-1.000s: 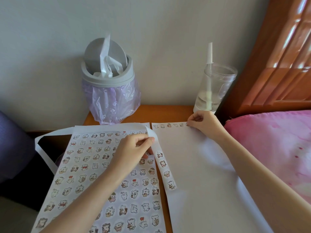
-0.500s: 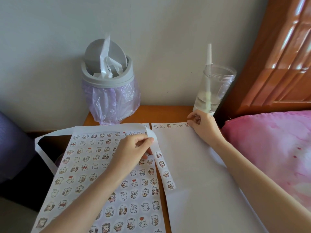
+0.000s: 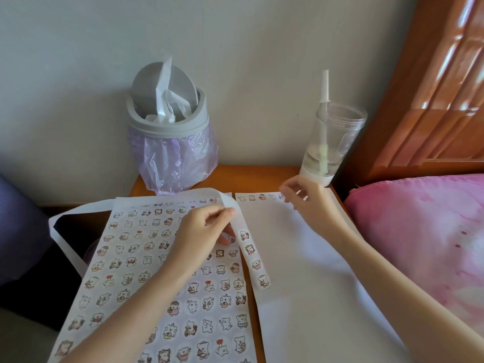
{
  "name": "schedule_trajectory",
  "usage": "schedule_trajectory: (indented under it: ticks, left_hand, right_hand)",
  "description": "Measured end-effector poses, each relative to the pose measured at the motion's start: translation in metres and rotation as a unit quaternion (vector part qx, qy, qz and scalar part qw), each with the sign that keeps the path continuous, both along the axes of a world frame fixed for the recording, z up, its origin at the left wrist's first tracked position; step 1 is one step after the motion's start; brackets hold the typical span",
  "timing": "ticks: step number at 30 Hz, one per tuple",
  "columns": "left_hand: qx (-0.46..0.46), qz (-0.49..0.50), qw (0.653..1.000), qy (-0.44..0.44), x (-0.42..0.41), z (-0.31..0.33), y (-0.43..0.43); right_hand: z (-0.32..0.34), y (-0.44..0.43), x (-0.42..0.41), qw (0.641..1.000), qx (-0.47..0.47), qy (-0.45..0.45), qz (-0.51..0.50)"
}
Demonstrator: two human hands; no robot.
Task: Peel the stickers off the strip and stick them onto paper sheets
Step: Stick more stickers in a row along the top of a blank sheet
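Looks like the gap between two stickers. Pinches the strip (image 3: pixel 250 249) near its upper bend in the left hand (image 3: pixel 204 229), fingers curled on it, four stickers remaining, between the filled sheet (image 3: pixel 136 258) and the right paper sheet (image 3: pixel 288 284). Shows the right hand (image 3: pixel 306 203) blurred beside the stuck row (image 3: pixel 262 197); cannot tell whether anything is held. Probably calls next for peeling the topmost sticker. Leaves ample bare paper below the row, though crowded behind by the cup (image 3: pixel 332 142) and the bench (image 3: pixel 248 176) edge.

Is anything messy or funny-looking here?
Yes. White scraps poke out of the bin, and its lid sits tipped. The used-up end of the sticker strip hangs in a loop off the table's left edge. Nothing looks spilled or torn.
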State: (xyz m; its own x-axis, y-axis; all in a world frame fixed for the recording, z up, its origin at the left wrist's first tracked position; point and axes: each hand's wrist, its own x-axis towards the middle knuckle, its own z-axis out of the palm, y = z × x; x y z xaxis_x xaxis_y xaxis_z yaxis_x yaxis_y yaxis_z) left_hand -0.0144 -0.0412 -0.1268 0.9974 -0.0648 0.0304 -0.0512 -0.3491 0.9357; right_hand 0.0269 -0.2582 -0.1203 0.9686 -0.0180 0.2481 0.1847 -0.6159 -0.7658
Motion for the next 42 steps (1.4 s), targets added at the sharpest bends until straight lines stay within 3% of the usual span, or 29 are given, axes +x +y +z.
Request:
schedule_trajectory:
  ticks: [5, 19, 33, 38, 42]
  left_hand:
    - [-0.042, 0.021, 0.999, -0.011, 0.000, 0.002, 0.000]
    - [-0.081, -0.045, 0.996, -0.003, -0.004, 0.008, -0.004]
    - [-0.043, -0.037, 0.998, 0.007, -0.001, 0.005, -0.005]
    - [-0.032, -0.034, 0.999, 0.012, -0.002, 0.004, -0.005]
    - [0.016, -0.034, 0.999, 0.001, -0.004, 0.005, -0.004]
  right_hand:
    - [0.016, 0.041, -0.042, 0.987, 0.014, 0.073, 0.139]
    - [0.010, 0.049, -0.048, 0.989, 0.069, 0.054, 0.116]
    - [0.008, 0.048, -0.054, 0.994, -0.019, 0.001, 0.110]
    - [0.017, 0.036, -0.049, 0.990, 0.054, 0.032, 0.123]
    - [0.025, 0.006, -0.029, 0.990, 0.117, 0.050, 0.068]
